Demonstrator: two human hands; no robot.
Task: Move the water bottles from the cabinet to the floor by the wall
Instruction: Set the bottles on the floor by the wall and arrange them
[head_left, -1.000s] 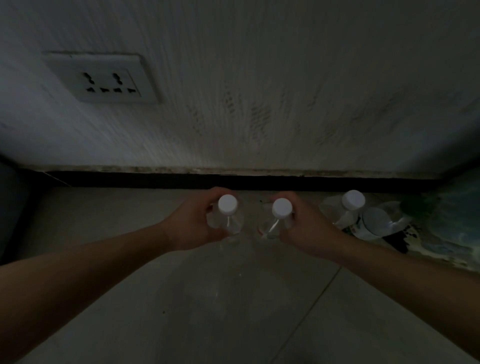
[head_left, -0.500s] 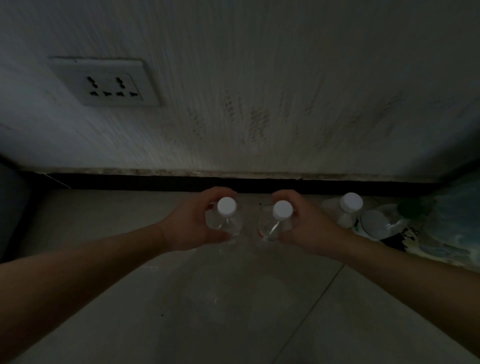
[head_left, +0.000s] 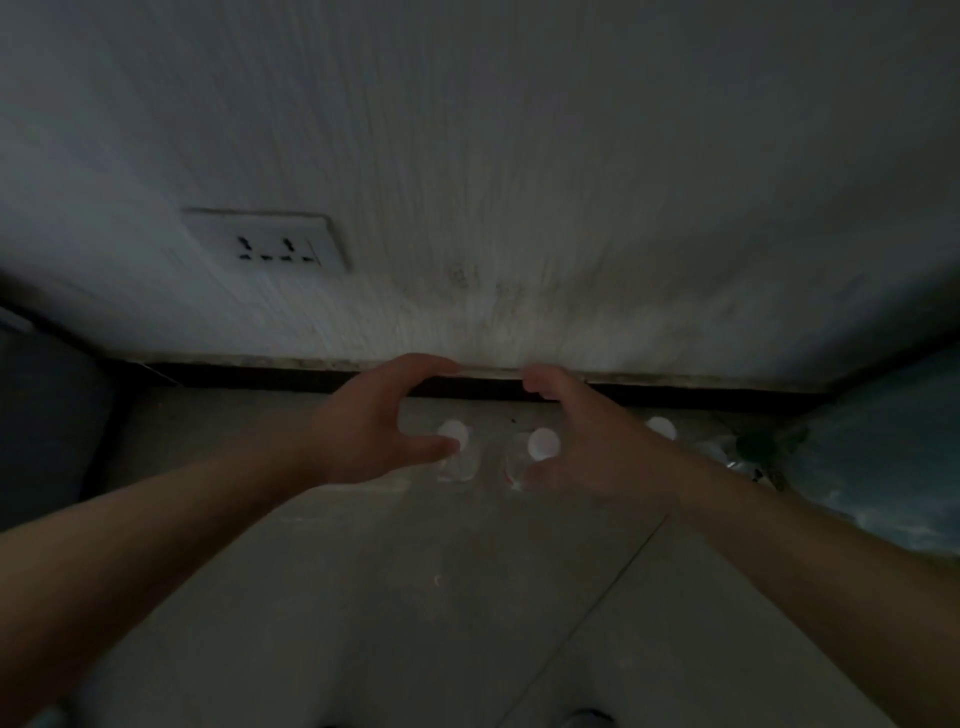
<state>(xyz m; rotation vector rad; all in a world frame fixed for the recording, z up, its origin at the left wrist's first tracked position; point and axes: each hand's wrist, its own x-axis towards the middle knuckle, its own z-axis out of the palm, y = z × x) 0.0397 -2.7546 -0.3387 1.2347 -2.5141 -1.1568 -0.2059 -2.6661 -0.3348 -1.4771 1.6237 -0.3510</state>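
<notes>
Head view, dim and smeared by motion.

Left hand (head_left: 374, 431): a wide C, fingers arched on top, thumb stretched out below, nothing gripped. Right hand (head_left: 587, 441): the mirror of it, the same wide C, thumb low, fingers arched toward those of the left hand, nothing gripped. Fingertips of the two hands near each other but apart.

Left bottle (head_left: 453, 430): upright on the floor (head_left: 415, 597), white cap up, in the mouth of the left hand's C, right at the thumb tip; touching or not, impossible to tell. Right bottle (head_left: 543, 443): upright too, white cap up, in the mouth of the right hand's C, just beside its thumb; contact unclear here as well. Both bottles side by side between the two hands, a narrow gap between them.

Third bottle (head_left: 661, 427): only a white cap, just past the back of the right hand, on its outer side; body lost in blur.

Beyond the fingertips of both hands: dark skirting (head_left: 234, 375), then the wall (head_left: 519, 182). Socket (head_left: 265, 241) on the wall, above and outward of the left hand.

Outward of the right forearm: a blue-green mass (head_left: 893, 441), too blurred to name. Outward of the left forearm: a dark block (head_left: 47, 415), also unidentifiable.
</notes>
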